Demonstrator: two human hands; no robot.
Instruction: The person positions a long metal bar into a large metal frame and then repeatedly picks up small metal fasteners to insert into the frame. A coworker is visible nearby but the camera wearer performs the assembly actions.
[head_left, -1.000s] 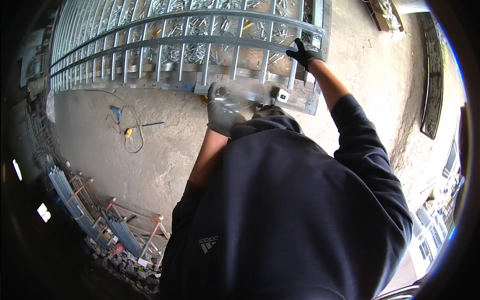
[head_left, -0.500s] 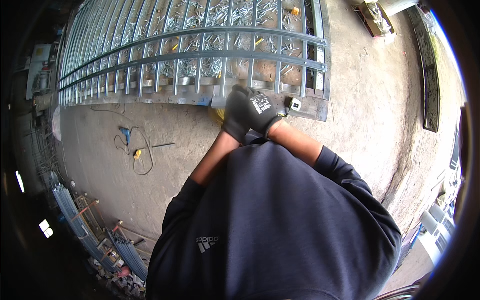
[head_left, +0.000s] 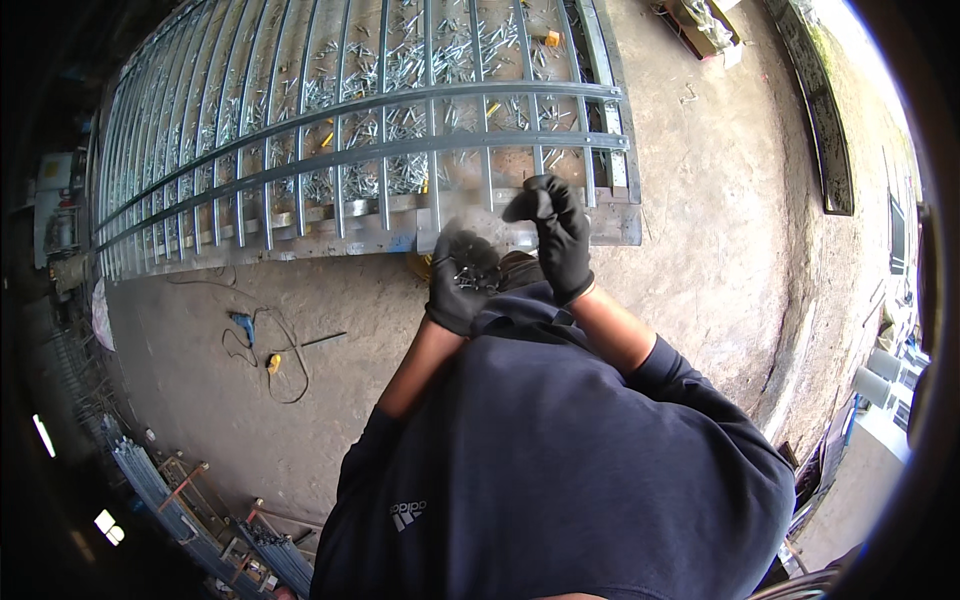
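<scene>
Closest to me, my gloved left hand [head_left: 460,285] makes a cup, its fingers curled around some small metal pieces [head_left: 468,280] that show in the palm. Just beside it, to the right and a little higher, my right hand [head_left: 562,235] is raised with its fingers bent inward; whether they pinch anything I cannot tell. I judge the step in hand to be picking single pieces out of the handful, and the next move seems to call for a small, careful pinch from my right fingers while the left palm keeps the rest level (gloved fingertips are clumsy with bits this tiny). Right past both sets of fingers runs the edge of the desk [head_left: 617,229], and on it lies a metal framework [head_left: 385,151], slim bars crossed by two long rails, the bar ends pointing back toward my fingers. Between those bars, farther from my fingertips, lots of loose metal pieces [head_left: 403,173] are strewn. Well apart from my left fingers, out to their left and lower, a blue power tool [head_left: 243,323] lies on the floor [head_left: 690,300]. Farthest off, up and to the right of my right fingers, sits an open box [head_left: 733,54]
</scene>
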